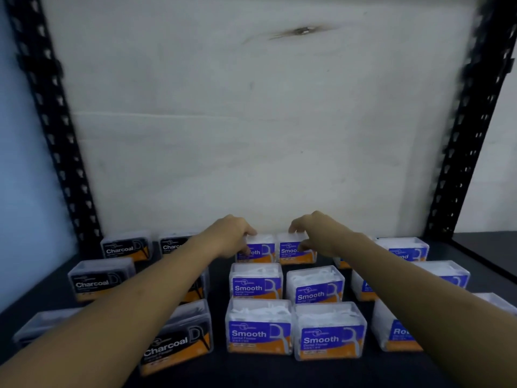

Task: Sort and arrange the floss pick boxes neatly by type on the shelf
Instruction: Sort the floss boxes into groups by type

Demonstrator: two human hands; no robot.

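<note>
**Both hands on back-row Smooth boxes**

- Left hand [233,233]: fingers curled over the top of the back-left Smooth box [258,250], thumb on its front label. Narrow grip, holding it.
- Right hand [314,233]: same grip on the back-right Smooth box [293,254], fingers over the top edge, thumb on the front.
- These two boxes sit side by side, touching or nearly so, at the middle of the shelf's back edge. Cannot tell whether they rest on the shelf [218,371] or are slightly lifted.
- Smooth group, shelf centre, two columns: middle-row Smooth boxes [256,281] and front-row Smooth boxes [258,326]. The right-hand box in each row sits slightly skewed.
- Charcoal boxes [126,245] take the left side: two at the back edge, one behind the left forearm, one tilted near the front edge. The front-left corner box is too blurred to read.
- Round boxes [402,249] take the right side, partly covered by the right forearm; labels are only partly readable.
- Surroundings: white back panel [251,135] with a dark scuff near the top, and black perforated uprights [50,121] at the left and right edges.
</note>
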